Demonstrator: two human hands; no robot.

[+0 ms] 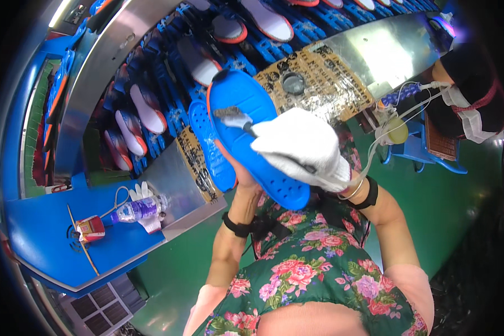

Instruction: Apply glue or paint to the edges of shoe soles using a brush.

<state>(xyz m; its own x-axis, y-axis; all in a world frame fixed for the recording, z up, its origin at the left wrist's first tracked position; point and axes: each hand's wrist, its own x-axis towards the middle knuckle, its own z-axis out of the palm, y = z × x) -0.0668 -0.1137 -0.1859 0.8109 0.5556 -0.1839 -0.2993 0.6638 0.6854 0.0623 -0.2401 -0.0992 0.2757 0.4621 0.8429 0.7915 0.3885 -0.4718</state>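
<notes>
In front of me, a blue shoe sole (246, 92) with an orange rim is held up at a tilt. My left hand (245, 175), bare, grips its edge from below, with most fingers hidden behind it. My right hand (297, 147) wears a white knitted glove and is closed round the dark handle of a brush (235, 117). The brush's bristles lie over the inner face of the sole. Another blue sole (211, 154), with holes at its toe, rests on the bench just left of the held one.
A small round dish (293, 83) stands on taped cardboard (319, 70). Beyond, a rack (305, 39) carries several white-topped soles. On the blue table (33, 224) lie a plastic bottle (135, 211), a white glove (142, 191) and a red container (91, 229). At right are another person (470, 73) and thin tubing (372, 150).
</notes>
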